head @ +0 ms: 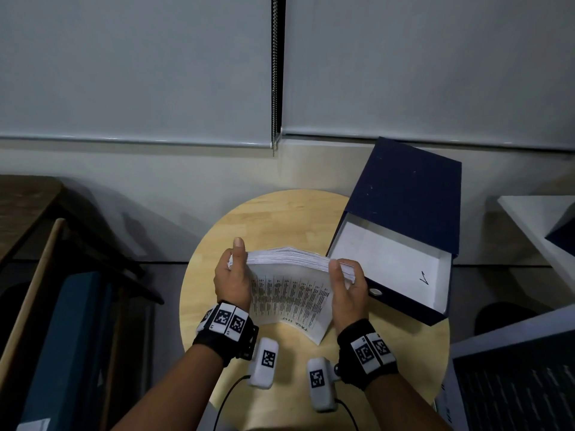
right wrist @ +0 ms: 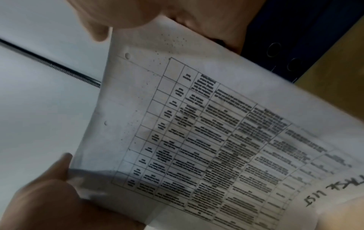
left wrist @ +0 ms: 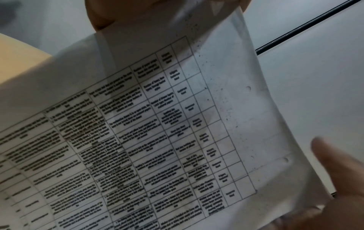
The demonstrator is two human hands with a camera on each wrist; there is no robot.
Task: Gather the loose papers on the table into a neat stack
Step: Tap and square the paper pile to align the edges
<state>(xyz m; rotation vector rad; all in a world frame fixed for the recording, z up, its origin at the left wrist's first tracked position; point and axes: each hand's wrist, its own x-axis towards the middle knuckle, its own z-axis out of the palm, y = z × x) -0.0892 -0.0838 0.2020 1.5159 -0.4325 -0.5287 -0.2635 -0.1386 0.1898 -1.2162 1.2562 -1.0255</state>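
Note:
A thick stack of white papers (head: 289,287) stands on edge over the round wooden table (head: 280,219), its printed table sheet facing me. My left hand (head: 231,275) grips the stack's left side, thumb up along the top edge. On the right side my right hand (head: 347,284) grips it, thumb over the front sheet. Both wrist views are filled by that printed sheet (left wrist: 157,140) (right wrist: 206,147), which has punch holes and a handwritten heading near one edge.
An open dark blue box file (head: 401,231) with a white inside lies on the table's right part, right beside the right hand. A dark table (head: 28,206) and a blue bin (head: 62,337) stand at the left, white and dark furniture (head: 529,231) at the right.

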